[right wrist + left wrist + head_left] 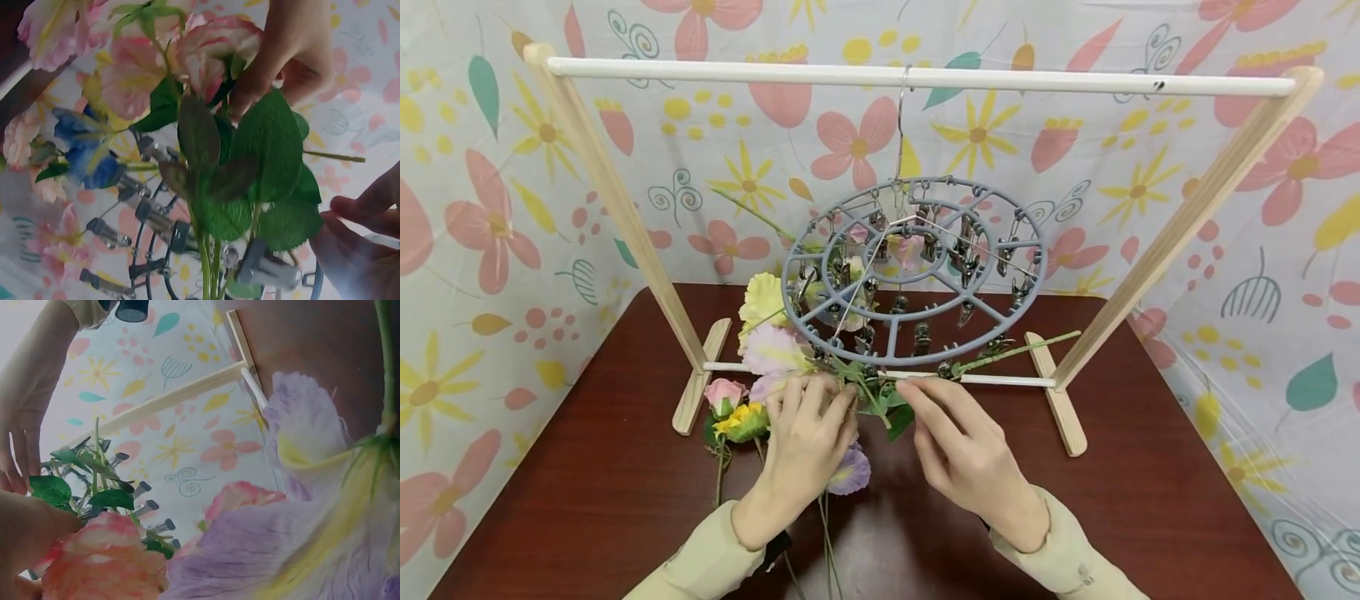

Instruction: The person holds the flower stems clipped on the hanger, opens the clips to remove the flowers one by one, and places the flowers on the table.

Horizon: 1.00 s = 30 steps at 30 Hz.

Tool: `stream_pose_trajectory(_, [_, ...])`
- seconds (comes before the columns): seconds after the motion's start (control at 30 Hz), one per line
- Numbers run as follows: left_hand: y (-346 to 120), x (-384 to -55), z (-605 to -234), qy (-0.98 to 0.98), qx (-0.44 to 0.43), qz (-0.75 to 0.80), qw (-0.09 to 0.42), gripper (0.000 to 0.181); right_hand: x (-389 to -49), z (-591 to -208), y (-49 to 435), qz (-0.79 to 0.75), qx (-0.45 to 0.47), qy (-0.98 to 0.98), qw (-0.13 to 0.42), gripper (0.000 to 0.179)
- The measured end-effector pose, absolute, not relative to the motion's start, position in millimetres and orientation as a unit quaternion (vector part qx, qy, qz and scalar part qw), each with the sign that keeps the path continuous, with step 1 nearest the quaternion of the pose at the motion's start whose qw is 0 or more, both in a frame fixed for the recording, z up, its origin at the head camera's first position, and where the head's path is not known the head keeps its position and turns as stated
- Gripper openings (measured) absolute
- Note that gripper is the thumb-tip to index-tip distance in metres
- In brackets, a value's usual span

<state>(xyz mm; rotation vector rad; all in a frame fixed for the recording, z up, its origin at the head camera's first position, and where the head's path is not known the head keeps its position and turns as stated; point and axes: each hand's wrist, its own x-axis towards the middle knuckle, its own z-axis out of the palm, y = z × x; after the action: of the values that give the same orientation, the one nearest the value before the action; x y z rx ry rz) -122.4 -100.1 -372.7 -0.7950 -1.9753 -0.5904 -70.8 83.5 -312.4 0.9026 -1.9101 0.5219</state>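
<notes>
My left hand (808, 433) grips a pink rose (103, 565) close under its bloom, thumb and fingers around the stem end. Green leaves (269, 147) of the stems rise past the rim of a round grey clip hanger (891, 342). Several metal clips (269, 269) dangle from its ring beside the leaves. Near the same stems is my right hand (973, 454), its bent fingers loosely together and the fingertips right at a leaf's edge. A purple and yellow iris (331, 537) shows large beside the rose in the left wrist view.
The hanger hooks onto a white rod (1075, 81) between wooden posts (1187, 225). A yellow flower (763, 300) and a blue one (90, 147) hang behind. On the dark red table (1120, 517) lie a pink rosebud (725, 394), a sunflower (743, 422) and long stems.
</notes>
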Motion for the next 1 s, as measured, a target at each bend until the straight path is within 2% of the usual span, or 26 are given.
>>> stream_pose_trajectory(0.2, [-99.4, -123.3, -375.0, -0.797, -0.344, -0.225, 0.442, 0.012, -73.0, -317.5, 79.2, 0.196, 0.295, -0.850, 0.389, 0.032])
stream_pose_trajectory(0.37, [-96.5, -123.2, -375.7, -0.789, -0.363, -0.229, 0.440, 0.010, -80.1, -313.4, 75.7, 0.157, 0.262, -0.884, 0.353, 0.019])
stream_pose_trajectory(0.57, [-91.5, -120.7, -374.7, -0.795, -0.375, -0.205, 0.429, 0.008, -85.9, -309.5, 74.4, 0.135, 0.240, -0.909, 0.312, 0.018])
stream_pose_trajectory(0.67, [-91.3, -118.1, -373.6, -0.803, -0.377, -0.197, 0.417, 0.016, -88.2, -309.2, 75.6, 0.128, 0.231, -0.920, 0.289, 0.019])
stream_pose_trajectory(0.8, [-92.0, -115.5, -372.0, -0.811, -0.377, -0.186, 0.407, 0.029, -91.3, -309.5, 78.5, 0.140, 0.222, -0.925, 0.275, 0.021])
stream_pose_trajectory(1.0, [-90.6, -116.2, -369.9, -0.803, -0.370, -0.173, 0.434, 0.016, -98.7, -313.5, 81.0, 0.207, 0.246, -0.901, 0.292, 0.019])
